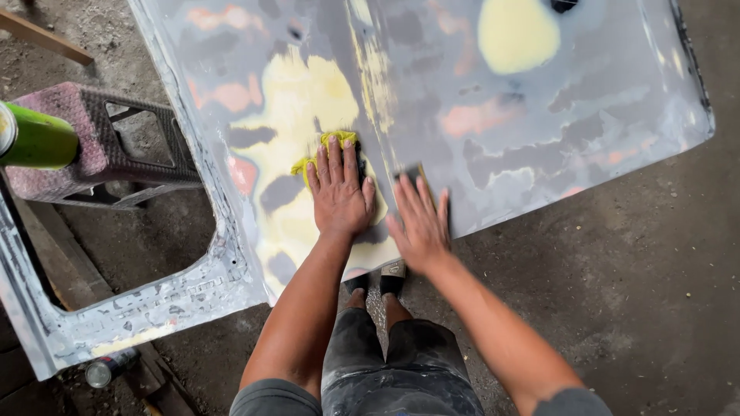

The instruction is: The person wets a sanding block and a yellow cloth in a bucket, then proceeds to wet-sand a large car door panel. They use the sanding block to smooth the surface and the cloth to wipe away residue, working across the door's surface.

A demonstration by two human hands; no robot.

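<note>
Yellow cloth: it lies bunched on the car body panel, over the large pale-yellow filler patch near the panel's near edge. Your left hand lies flat on it, fingers together and extended, palm down; only the cloth's far edge and left corner show past the fingertips. It is probably soft, light and limp. It should slide easily under a flat palm and fold if pushed from one corner, so press through the middle rather than pinch an edge.

Your right hand rests just beside the left, fingers slightly apart and flat on the panel. A small dark block shows at the fingertips, likely a sanding pad; you cannot tell from this view whether it is gripped or only pressed down.

The panel looks like stiff sheet metal, large and awkward, with patchy grey, pink and yellow layers. It lies tilted, its left edge running along a window-shaped cut-out frame. Edges may be sharp; take hold along a folded rim if lifting.

Left of the panel: a purple plastic stool and a green spray can at the view's edge. A second can lies on the dirt floor. Your feet stand below the panel's edge.
</note>
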